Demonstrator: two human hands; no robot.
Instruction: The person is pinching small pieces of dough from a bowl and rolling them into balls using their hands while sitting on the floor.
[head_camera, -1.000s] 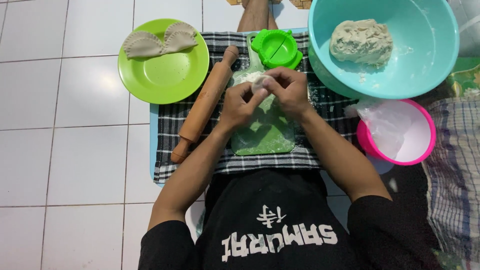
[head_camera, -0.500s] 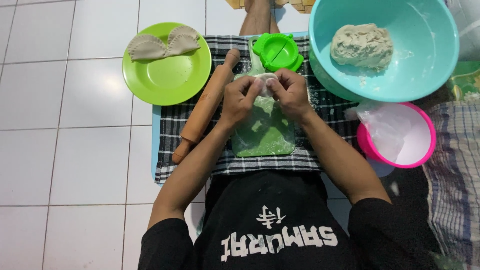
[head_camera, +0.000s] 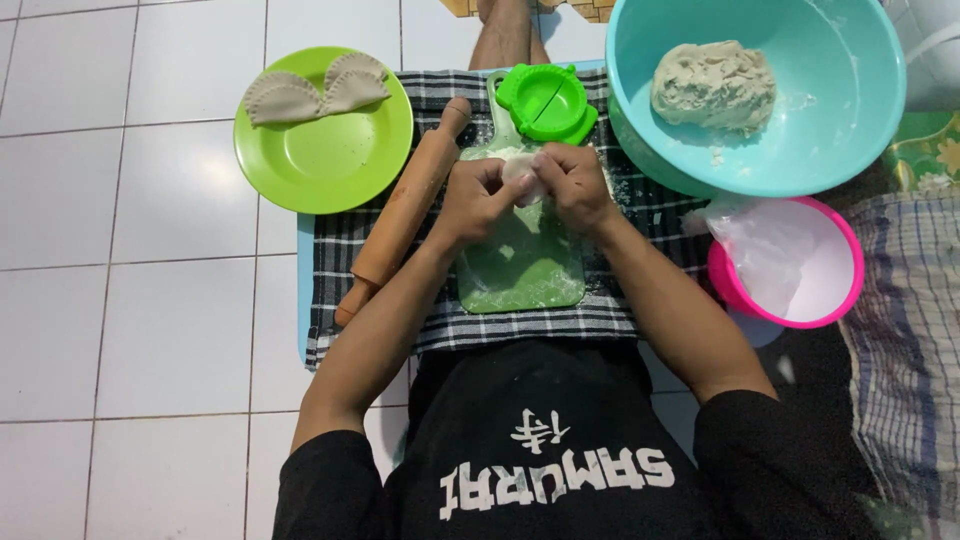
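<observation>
both hands meet over the far end of the green floured plastic cutting board (head_camera: 525, 270), which lies mid-way on the black-and-white checked cloth (head_camera: 640, 215). left hand (head_camera: 478, 200) and right hand (head_camera: 575, 185) pinch a small pale dough piece (head_camera: 522, 176) between fingertips, fingers pressed together on it. long wooden rolling pin (head_camera: 400, 215) lies along the cloth's left edge. green round dumpling press (head_camera: 546, 102) sits at the cloth's far edge. teal plastic bowl (head_camera: 850, 120) holding dough lump (head_camera: 715, 85) at the far right corner.
</observation>
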